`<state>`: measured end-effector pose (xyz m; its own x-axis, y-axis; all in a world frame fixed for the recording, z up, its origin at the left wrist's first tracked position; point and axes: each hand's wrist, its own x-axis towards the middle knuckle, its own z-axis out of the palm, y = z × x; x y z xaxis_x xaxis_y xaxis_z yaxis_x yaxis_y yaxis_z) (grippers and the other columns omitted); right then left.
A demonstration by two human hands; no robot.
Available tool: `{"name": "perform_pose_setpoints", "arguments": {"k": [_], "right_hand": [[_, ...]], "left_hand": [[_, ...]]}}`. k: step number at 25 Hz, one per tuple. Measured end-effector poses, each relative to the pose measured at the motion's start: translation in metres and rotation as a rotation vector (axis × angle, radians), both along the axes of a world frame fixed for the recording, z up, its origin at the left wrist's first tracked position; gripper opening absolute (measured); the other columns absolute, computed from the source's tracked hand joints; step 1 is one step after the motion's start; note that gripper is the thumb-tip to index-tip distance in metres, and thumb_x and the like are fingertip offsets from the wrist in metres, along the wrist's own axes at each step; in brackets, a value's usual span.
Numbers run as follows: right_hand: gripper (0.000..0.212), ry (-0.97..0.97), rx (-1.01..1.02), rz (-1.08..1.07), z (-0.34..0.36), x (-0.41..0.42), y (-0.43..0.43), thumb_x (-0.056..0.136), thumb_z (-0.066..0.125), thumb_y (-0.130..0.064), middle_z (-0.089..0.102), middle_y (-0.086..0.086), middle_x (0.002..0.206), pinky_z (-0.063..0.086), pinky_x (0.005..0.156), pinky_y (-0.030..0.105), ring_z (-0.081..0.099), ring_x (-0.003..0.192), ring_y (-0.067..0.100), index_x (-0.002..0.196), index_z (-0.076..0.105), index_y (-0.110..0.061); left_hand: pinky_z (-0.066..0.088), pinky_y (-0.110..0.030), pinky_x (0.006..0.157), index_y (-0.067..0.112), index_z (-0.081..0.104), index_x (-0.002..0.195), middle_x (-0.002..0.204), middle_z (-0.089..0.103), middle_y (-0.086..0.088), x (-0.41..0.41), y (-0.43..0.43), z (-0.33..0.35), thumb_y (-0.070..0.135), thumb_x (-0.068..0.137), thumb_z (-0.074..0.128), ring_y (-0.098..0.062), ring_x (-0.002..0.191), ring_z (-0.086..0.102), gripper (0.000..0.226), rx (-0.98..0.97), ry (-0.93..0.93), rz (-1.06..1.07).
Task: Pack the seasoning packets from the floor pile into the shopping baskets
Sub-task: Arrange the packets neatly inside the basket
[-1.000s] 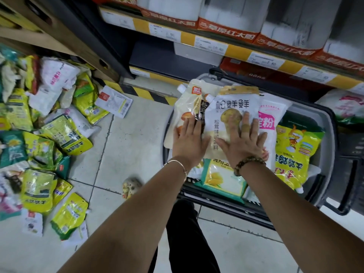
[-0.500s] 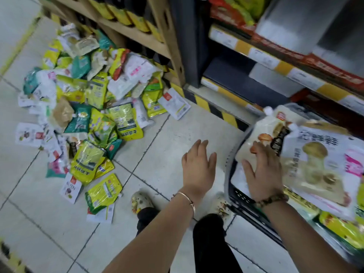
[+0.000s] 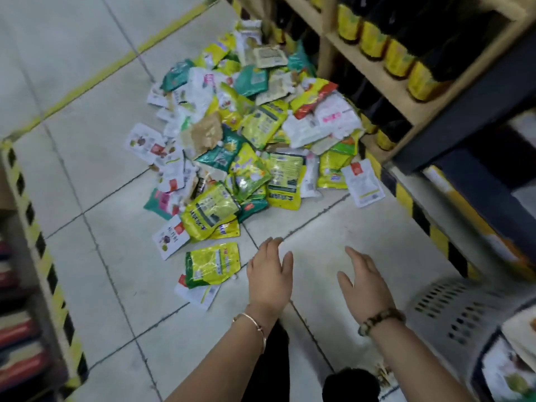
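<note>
Both hands out of the basket now. A second ago they lay flat on the pouches inside it, pressing the load down. Half a second ago the left had lifted away while the right still rested on a pouch at the rim.

Left hand [image 3: 269, 274]: empty, fingers straight and close together, palm down over bare floor tile [image 3: 319, 227]. Right hand [image 3: 364, 282]: also empty, fingers relaxed and slightly spread, thumb out, just beside the left. Neither touches a thing.

Shopping basket [image 3: 452, 311]: grey perforated wall low and to the right of the right hand, behind its wrist. Packets in it show only at the frame corner, blurred.

Pile of seasoning packets [image 3: 246, 140]: ahead of both hands and to the left, a large heap. Nearest piece is a yellow-green packet [image 3: 213, 265], just left of the left hand, lying on a white one. A lone white pouch [image 3: 362, 182] sits ahead of the right hand, apart from the heap, near the foot of the bottle shelf [image 3: 377, 39].

Reading: one load is set down and packed, and the reach for the next has begun. Judging by the heap, most of the job remains. The yellow-green packet looks the easiest next pick for the left hand.
</note>
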<state>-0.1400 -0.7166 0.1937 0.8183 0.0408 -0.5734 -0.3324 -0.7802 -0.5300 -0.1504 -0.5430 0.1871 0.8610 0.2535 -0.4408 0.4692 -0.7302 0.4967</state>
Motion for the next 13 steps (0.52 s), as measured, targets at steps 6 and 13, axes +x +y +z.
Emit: {"name": "perform_pose_setpoints", "arguments": {"k": [6,13], "right_hand": [[0.048,0.094,-0.029,0.231,-0.027,0.023,0.118,0.091,0.050,-0.017,0.040,0.007,0.139,0.042,0.093,0.033,0.047,0.120,0.026,0.138,0.038,-0.017],[0.046,0.163,-0.113,0.432,-0.067,0.047,0.209,0.091,0.050,-0.018,0.045,0.009,0.138,0.041,0.094,0.033,0.048,0.120,0.027,0.136,0.041,-0.015]], "left_hand": [[0.031,-0.034,0.104,0.015,0.045,0.135,0.140,0.045,-0.001,-0.015,0.117,-0.022,0.026,0.098,0.046,-0.023,0.127,0.044,0.038,0.014,0.092,0.207],[0.028,-0.032,0.101,0.016,0.045,0.135,0.140,0.045,-0.001,-0.049,0.203,-0.069,0.026,0.096,0.048,-0.020,0.128,0.042,0.040,-0.017,0.193,0.408]]}}
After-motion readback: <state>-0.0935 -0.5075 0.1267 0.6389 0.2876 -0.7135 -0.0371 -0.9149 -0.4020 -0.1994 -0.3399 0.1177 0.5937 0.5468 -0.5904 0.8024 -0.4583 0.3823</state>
